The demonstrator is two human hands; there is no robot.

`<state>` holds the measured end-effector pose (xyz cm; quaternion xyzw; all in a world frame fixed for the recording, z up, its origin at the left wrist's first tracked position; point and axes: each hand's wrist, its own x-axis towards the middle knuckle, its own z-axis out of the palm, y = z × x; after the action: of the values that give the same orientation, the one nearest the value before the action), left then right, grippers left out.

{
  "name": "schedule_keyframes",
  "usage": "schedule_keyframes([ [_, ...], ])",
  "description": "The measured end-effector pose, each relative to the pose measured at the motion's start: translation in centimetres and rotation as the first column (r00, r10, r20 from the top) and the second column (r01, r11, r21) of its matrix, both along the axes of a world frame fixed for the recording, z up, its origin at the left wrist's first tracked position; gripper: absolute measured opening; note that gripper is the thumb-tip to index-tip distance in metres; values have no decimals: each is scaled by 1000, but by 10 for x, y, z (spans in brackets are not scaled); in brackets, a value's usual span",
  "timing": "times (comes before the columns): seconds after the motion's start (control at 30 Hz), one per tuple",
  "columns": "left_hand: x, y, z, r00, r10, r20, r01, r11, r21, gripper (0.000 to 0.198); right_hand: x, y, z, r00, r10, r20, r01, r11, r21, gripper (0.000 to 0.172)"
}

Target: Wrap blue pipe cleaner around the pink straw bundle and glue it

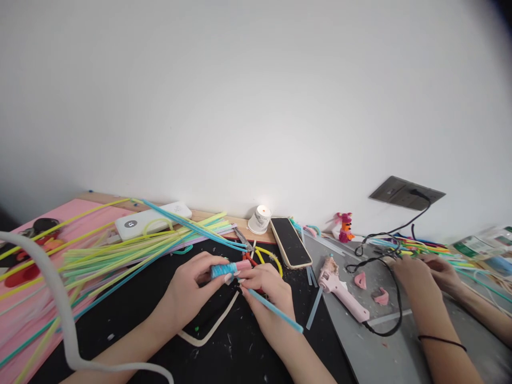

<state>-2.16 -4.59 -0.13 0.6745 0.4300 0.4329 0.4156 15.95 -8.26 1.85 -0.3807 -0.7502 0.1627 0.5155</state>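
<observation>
While the white wall (256,96) is filling most of the view, a wooden table (224,216) is running along its foot, carrying a pink sheet (24,309) on the left, a black mat (236,352) in the middle and a grey board (360,346) on the right. Long neon straws (120,248) are fanning across the pink sheet and the mat's far edge. A white cable (60,304) is curving through the near left corner. A white power bank (152,218) is lying by the wall, its small round display showing digits too small to read. A phone (291,242) is lying face up with a dark screen, beside a lit candle (260,218). A pink glue gun (340,285) is resting on the grey board, its black cord running to a wall socket (406,193).

Over the mat, the left hand (192,290) is gripping a blue-and-pink coil (229,269), fingers curled round it. The right hand (266,298) is touching the coil's pink end while pinching a blue straw (272,305) that slants toward the near right. Scissors (248,250) are lying just behind the coil.

At the right, another person's hands (420,274) are resting on the board near more straws; I cannot tell what they are holding. A green label (478,246) there is too blurred to read.
</observation>
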Motion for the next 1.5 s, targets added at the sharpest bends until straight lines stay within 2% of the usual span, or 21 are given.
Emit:
schedule_keyframes([
  [0.13, 1, 1, 2, 988, 83, 129, -66, 989, -133, 19, -3, -2, -4, 999, -26, 29, 28, 997, -65, 17],
  [0.27, 1, 3, 4, 948, 168, 270, -72, 940, -333, 30, -3, -2, -7, 1000, 7, -14, -9, 990, -143, 24],
  [0.43, 2, 4, 0, 847, 208, 489, 93, 849, -521, 32, -4, -1, -7, 1000, 11, -27, -15, 993, -121, 24],
  [0.67, 3, 2, 6, 723, 237, 649, 292, 746, -598, 20, -4, 2, -10, 999, -12, -31, 8, 994, -110, 14],
  [0.97, -1, 2, 4, 691, 213, 691, 442, 632, -636, 11, -3, 3, -6, 998, -4, -62, -4, 993, -122, 16],
  [1.1, -2, 2, 6, 708, 198, 678, 438, 631, -640, 11, -3, 3, -5, 997, 4, -75, -14, 992, -128, 17],
  [1.27, -2, 4, 10, 718, 202, 666, 392, 673, -627, 13, -3, 2, -3, 995, 9, -100, -26, 986, -164, 22],
  [1.37, -2, 4, 11, 707, 223, 671, 368, 695, -618, 14, -2, 1, -3, 986, -41, -159, 0, 969, -245, 24],
  [1.5, -1, 4, 8, 718, 239, 653, 312, 728, -610, 19, 0, 1, -8, 963, -140, -232, 39, 920, -391, 19],
])
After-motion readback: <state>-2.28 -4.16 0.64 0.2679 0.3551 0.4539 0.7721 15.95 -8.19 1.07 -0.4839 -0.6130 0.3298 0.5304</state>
